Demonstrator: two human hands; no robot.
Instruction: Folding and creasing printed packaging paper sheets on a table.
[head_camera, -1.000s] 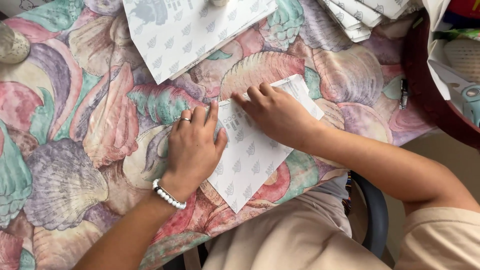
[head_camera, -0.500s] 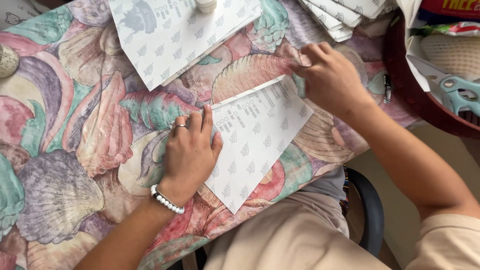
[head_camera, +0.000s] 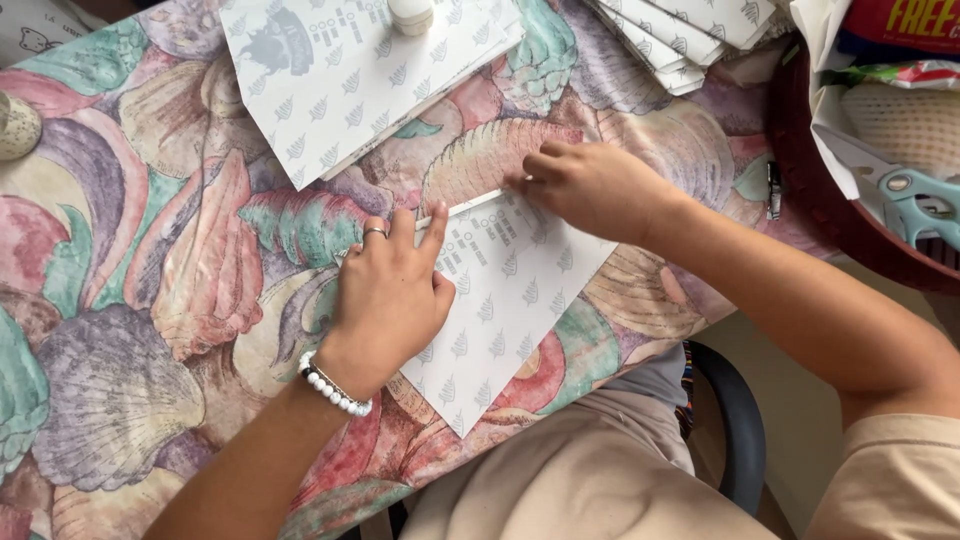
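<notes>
Head view: left hand (head_camera: 390, 295) flat, grip open, right hand (head_camera: 590, 185) pinching paper (head_camera: 510, 300).

The sheet of paper (head_camera: 505, 300) is white with a pattern of small grey leaves and some grey print near its upper edge. It lies flat on the desk (head_camera: 150, 300), turned like a diamond. Its upper edge seems folded over, but this is hard to see.
</notes>
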